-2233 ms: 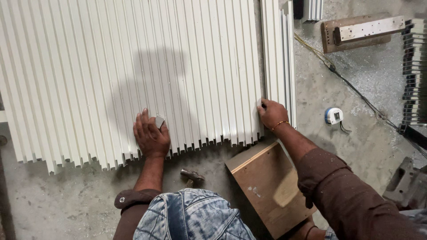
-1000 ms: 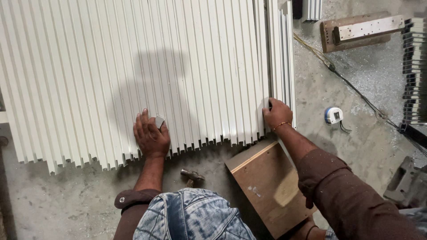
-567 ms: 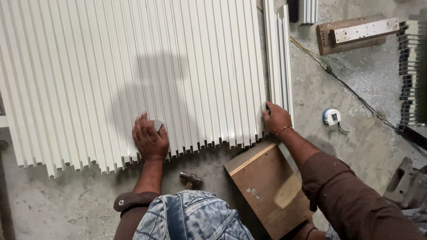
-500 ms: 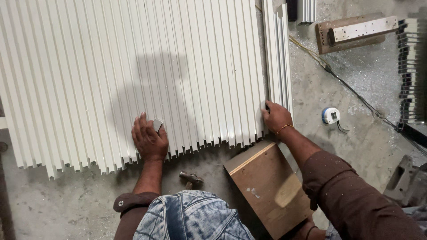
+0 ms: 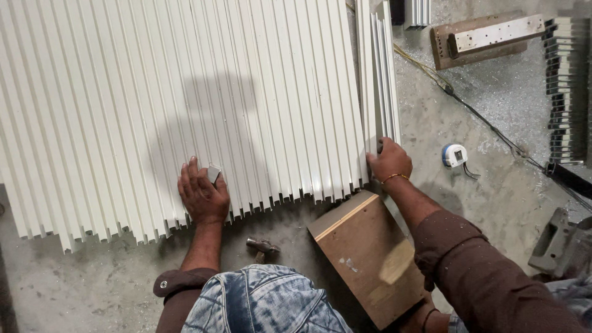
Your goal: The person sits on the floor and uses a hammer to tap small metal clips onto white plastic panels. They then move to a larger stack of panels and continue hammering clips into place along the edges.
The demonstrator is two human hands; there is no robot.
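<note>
A wide row of long white metal strips (image 5: 185, 92) lies side by side on the concrete floor, their near ends uneven. My left hand (image 5: 202, 194) rests flat on the strips near their ends, with a small grey block (image 5: 214, 172) under its fingers. My right hand (image 5: 390, 161) grips the near end of the outer strips (image 5: 381, 74) at the row's right edge; these sit a little higher than the rest.
A wooden board (image 5: 370, 256) lies by my right arm. A small hammer (image 5: 263, 246) sits on the floor near my knee. A tape measure (image 5: 454, 155), a cable (image 5: 487, 123), a wood-and-metal jig (image 5: 481, 38) and stacked dark metal parts (image 5: 564, 86) lie at the right.
My right hand shifted slightly along the right edge strips and stays clamped on them. My left hand has barely moved.
</note>
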